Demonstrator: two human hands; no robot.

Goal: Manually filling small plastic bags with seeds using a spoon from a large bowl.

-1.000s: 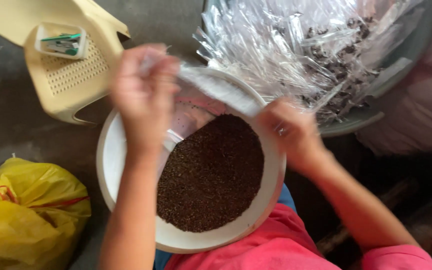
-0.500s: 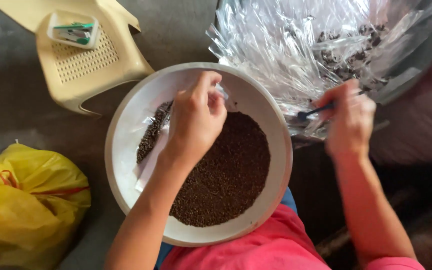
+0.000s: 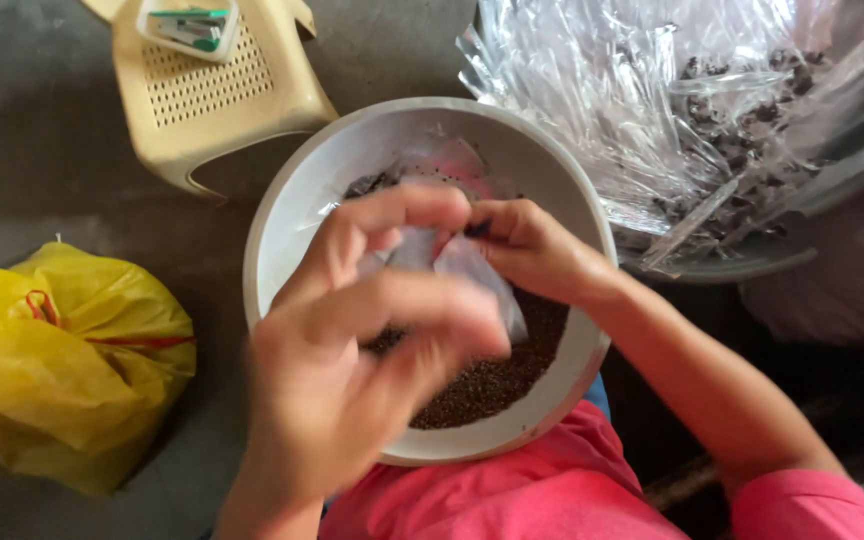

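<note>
Soft, even daylight; shadows faint. White glare on the clear plastic sheets [image 3: 672,110] upper right. Left hand [image 3: 352,370] close to lens, motion-blurred, out of focus. Lower right corner dim, murky. Yellow bag [image 3: 62,360] moderately sharp.

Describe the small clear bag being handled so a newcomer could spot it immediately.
Find the big white bowl of dark brown grains on the person's lap. Just above it, both hands pinch a small clear plastic bag. Unlike the clear bags heaped in the grey basin, it is single and held.

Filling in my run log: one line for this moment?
left hand: on small clear bag | right hand: pinching bag | over white bowl of brown grains
</note>
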